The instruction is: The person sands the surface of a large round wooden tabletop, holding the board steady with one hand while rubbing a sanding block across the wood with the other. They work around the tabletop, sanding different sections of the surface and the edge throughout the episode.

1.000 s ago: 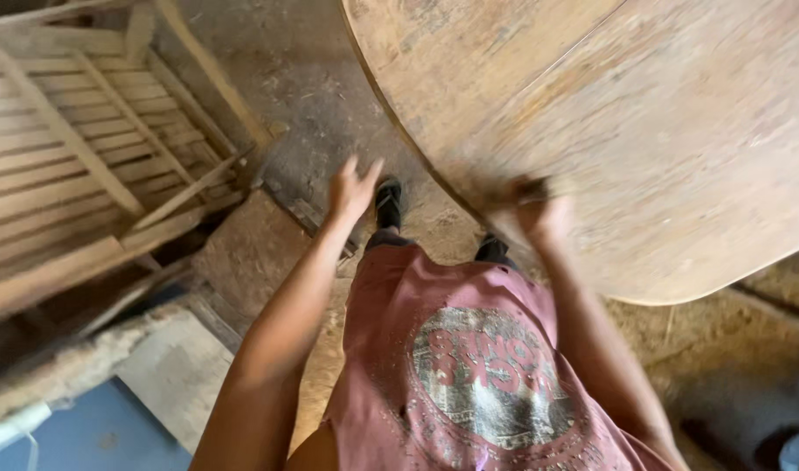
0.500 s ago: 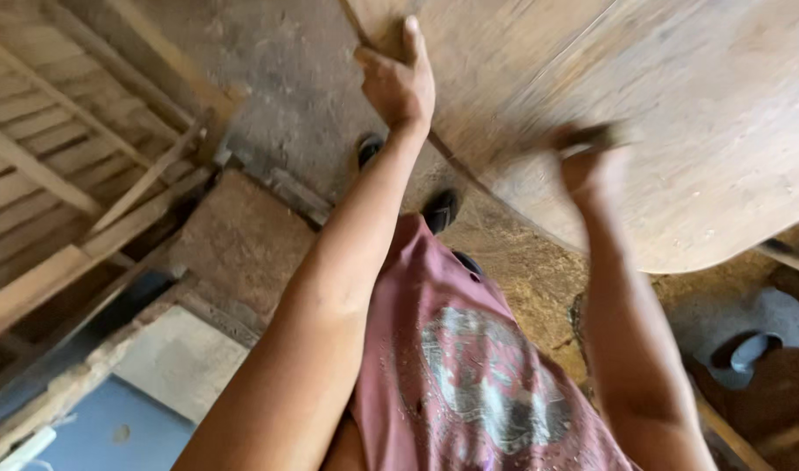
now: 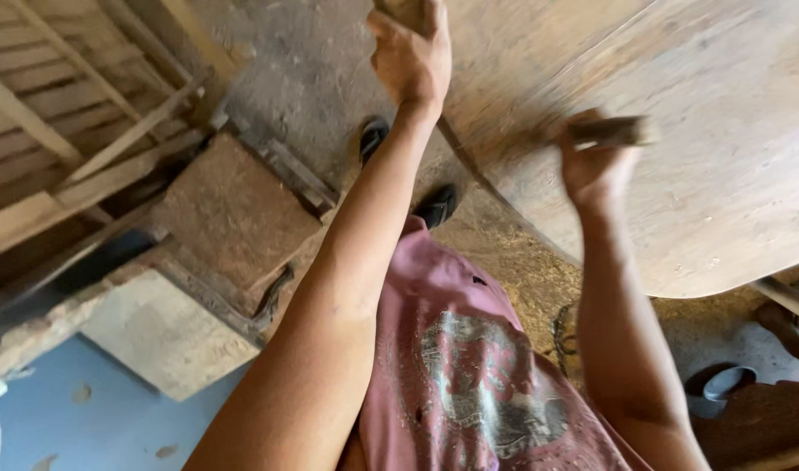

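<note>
A large round wooden tabletop (image 3: 678,113) fills the upper right of the head view. My left hand (image 3: 410,54) grips its rim at the top middle, fingers curled over the edge. My right hand (image 3: 596,157) is on the top's surface near its lower rim, shut on a small dark flat piece (image 3: 610,131) that looks blurred. My arms reach forward over my pink printed shirt (image 3: 469,375). My dark shoes (image 3: 404,174) show on the dusty floor below the rim.
A slatted wooden frame (image 3: 59,113) leans at the left. A square brown board (image 3: 233,209) and a pale concrete slab (image 3: 155,331) lie on the floor, with blue flooring (image 3: 85,419) at the bottom left. Dark objects (image 3: 748,384) lie at the lower right.
My left hand rose from beside the rim and took hold of the tabletop's edge. My right hand moved right across the wood surface. The camera shifted closer to the tabletop.
</note>
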